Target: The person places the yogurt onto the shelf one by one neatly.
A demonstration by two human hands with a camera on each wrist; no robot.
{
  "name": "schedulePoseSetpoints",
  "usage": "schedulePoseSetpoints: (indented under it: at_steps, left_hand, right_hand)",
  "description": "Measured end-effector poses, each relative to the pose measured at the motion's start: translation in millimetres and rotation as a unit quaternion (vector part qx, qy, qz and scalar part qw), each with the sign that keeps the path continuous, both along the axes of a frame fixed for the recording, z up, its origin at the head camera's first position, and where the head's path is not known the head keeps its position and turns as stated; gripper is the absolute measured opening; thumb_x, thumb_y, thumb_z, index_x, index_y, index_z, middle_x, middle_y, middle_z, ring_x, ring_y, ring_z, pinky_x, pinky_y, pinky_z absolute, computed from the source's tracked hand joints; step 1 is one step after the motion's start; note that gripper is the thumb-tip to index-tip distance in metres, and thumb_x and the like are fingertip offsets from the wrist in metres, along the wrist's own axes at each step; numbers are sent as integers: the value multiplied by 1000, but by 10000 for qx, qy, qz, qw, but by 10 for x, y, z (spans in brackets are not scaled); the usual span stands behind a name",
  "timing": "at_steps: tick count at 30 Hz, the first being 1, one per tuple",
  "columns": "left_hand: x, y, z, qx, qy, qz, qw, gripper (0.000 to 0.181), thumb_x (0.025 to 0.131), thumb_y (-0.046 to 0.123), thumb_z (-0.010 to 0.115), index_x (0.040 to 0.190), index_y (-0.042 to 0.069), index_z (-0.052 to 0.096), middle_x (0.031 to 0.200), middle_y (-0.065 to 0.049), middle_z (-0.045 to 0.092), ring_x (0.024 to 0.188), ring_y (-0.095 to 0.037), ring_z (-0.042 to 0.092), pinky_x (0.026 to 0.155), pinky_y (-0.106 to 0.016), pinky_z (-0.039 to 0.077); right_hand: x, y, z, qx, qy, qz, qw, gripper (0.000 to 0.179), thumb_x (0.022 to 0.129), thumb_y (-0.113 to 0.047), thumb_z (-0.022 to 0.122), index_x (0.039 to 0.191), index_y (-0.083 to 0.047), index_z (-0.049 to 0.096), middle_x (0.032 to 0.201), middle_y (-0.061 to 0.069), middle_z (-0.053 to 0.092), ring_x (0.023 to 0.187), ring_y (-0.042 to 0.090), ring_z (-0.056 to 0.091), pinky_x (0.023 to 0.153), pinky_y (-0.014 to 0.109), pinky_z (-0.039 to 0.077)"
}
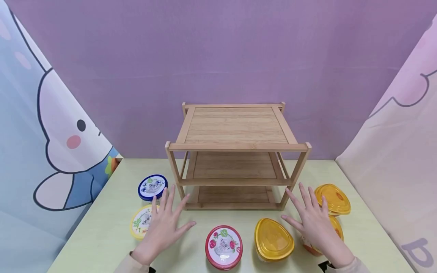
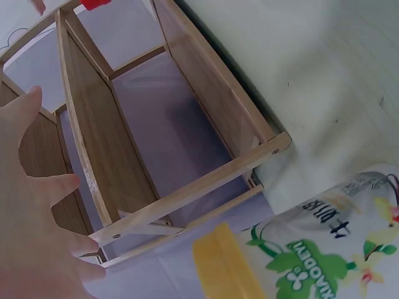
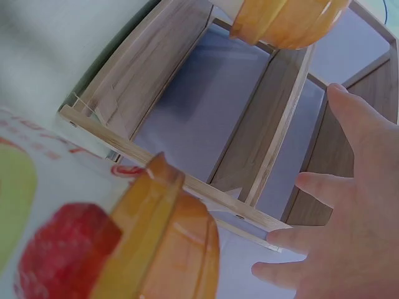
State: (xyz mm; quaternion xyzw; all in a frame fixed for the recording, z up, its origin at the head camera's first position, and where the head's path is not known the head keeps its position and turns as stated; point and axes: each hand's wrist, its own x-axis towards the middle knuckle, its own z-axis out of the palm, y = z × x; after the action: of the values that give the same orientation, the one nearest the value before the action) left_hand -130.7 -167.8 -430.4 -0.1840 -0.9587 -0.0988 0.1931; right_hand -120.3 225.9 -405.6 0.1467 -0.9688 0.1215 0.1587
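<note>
With fingers spread, my left hand (image 1: 163, 223) hovers over the table's left part, overlapping the yellow-lidded tub (image 1: 141, 222) in the head view. A blue-lidded tub (image 1: 152, 187) stands just beyond it. My right hand (image 1: 315, 223), also spread, hangs at the right, partly covering an orange-lidded container (image 1: 337, 226). Another orange-lidded container (image 1: 332, 200) is behind that one. Between the hands are a red-lidded tub (image 1: 224, 247) and a third orange-lidded container (image 1: 274, 240). Neither hand holds anything. The left wrist view shows the yellow-lidded tub (image 2: 299, 249) close up, with printed flowers and leaves.
A three-tier wooden rack (image 1: 239, 146) stands at the back middle of the pale table (image 1: 102, 231), its shelves bare. Behind it hangs a purple cloth (image 1: 232, 53). Printed cartoon curtains (image 1: 61, 121) border the left and right sides.
</note>
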Motion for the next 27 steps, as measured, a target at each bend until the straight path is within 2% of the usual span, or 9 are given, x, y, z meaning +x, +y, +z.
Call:
schedulePoseSetpoints:
  at_steps: [5,9,15,20,24,27]
  left_hand:
    - [-22,-20,63,116,-64,-68,9999,72,77,58,53,135,20,36,145,-20,6,132,-36,0,99,-61,2]
    - [-45,-44,139,114,36,-138,9998,68,79,56,52,132,15,40,143,-22,13,131,-39,4,100,-59,-1]
    - [-96,-89,302,219,332,-145,9991,59,82,45,56,126,8,47,138,-24,24,127,-42,16,99,-60,7]
    - [-159,-137,446,657,578,-88,9961,49,80,30,62,120,3,49,132,-25,34,123,-43,25,97,-60,15]
    - [-215,-148,531,1000,881,-94,9910,48,80,23,64,117,-2,48,125,-27,40,118,-43,31,95,-57,20]
    - [-255,-132,576,1333,932,-40,9867,46,79,18,65,115,-5,48,121,-27,43,115,-42,35,93,-56,24]
  right_hand:
    - [14,2,13,6,6,17,10000,71,80,-47,57,138,-20,28,144,21,11,130,42,8,96,64,-3]
    - [32,2,26,37,50,54,10000,70,80,-48,56,138,-19,29,144,21,12,130,42,9,97,63,-3]
    - [62,-2,56,49,176,158,9997,68,81,-48,56,137,-20,31,141,23,18,126,44,17,100,59,-3]
    - [97,-21,75,-224,201,397,9988,64,79,-43,60,133,-17,37,138,24,25,122,44,25,99,60,10]
    - [119,-36,82,-455,311,563,9969,62,78,-37,65,130,-15,41,134,24,30,116,44,32,90,61,25]
    - [132,-45,80,-492,433,620,9959,60,77,-35,66,129,-16,43,131,23,35,112,44,37,85,61,31]
